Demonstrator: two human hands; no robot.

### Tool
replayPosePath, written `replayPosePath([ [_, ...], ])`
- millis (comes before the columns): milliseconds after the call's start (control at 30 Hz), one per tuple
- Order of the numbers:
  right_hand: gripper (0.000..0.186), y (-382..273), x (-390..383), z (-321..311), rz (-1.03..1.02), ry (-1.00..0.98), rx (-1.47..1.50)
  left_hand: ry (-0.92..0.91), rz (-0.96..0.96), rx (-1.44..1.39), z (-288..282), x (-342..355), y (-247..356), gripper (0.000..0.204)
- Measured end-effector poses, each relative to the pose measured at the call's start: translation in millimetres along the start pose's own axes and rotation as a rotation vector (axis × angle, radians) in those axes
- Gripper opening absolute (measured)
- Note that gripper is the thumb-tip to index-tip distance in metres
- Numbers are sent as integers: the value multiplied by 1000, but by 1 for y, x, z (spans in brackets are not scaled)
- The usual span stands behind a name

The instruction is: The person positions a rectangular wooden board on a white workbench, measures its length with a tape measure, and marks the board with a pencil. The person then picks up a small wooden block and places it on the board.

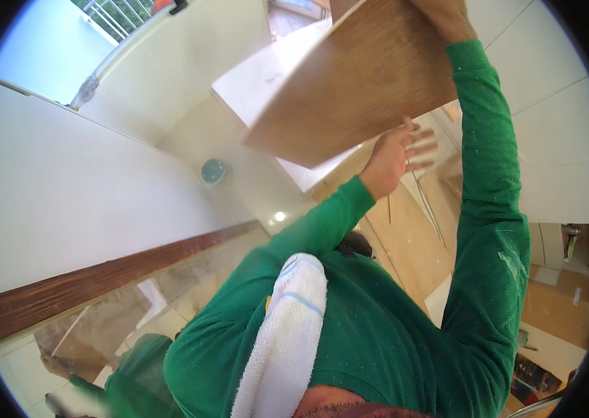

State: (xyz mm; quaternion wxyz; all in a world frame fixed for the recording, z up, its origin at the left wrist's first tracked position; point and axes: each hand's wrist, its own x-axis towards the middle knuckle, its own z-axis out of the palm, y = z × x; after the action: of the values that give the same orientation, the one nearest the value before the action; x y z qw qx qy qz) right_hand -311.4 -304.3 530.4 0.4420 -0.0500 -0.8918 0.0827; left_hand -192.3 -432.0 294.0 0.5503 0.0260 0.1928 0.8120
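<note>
A large flat brown board (357,83) is held up in front of me, tilted, with one corner pointing to the lower left. My right hand (444,17) grips it at its upper right edge; its fingers are partly cut off by the picture's rim. Just below the board's lower edge is my left hand (399,155), open, with its fingers spread and slightly blurred. Its thumb reaches up to that edge; I cannot tell whether it touches. Behind the board lies a white slab (256,80), partly covered by it.
A small teal tub (213,171) stands on the pale floor to the left. Brown sheets (409,223) lie below my hands. A dark wooden strip (106,270) edges a reflecting surface at lower left. Tools (535,376) sit at lower right. White towel (284,341) hangs over my shoulder.
</note>
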Motion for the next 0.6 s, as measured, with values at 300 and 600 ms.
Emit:
replayPosePath([
  [300,38,-27,-25,19,-283,-234,-93,124,1838,2158,96,-59,276,85],
  [600,47,-8,-14,-11,-246,-387,-253,237,1220,2248,102,-21,351,100],
])
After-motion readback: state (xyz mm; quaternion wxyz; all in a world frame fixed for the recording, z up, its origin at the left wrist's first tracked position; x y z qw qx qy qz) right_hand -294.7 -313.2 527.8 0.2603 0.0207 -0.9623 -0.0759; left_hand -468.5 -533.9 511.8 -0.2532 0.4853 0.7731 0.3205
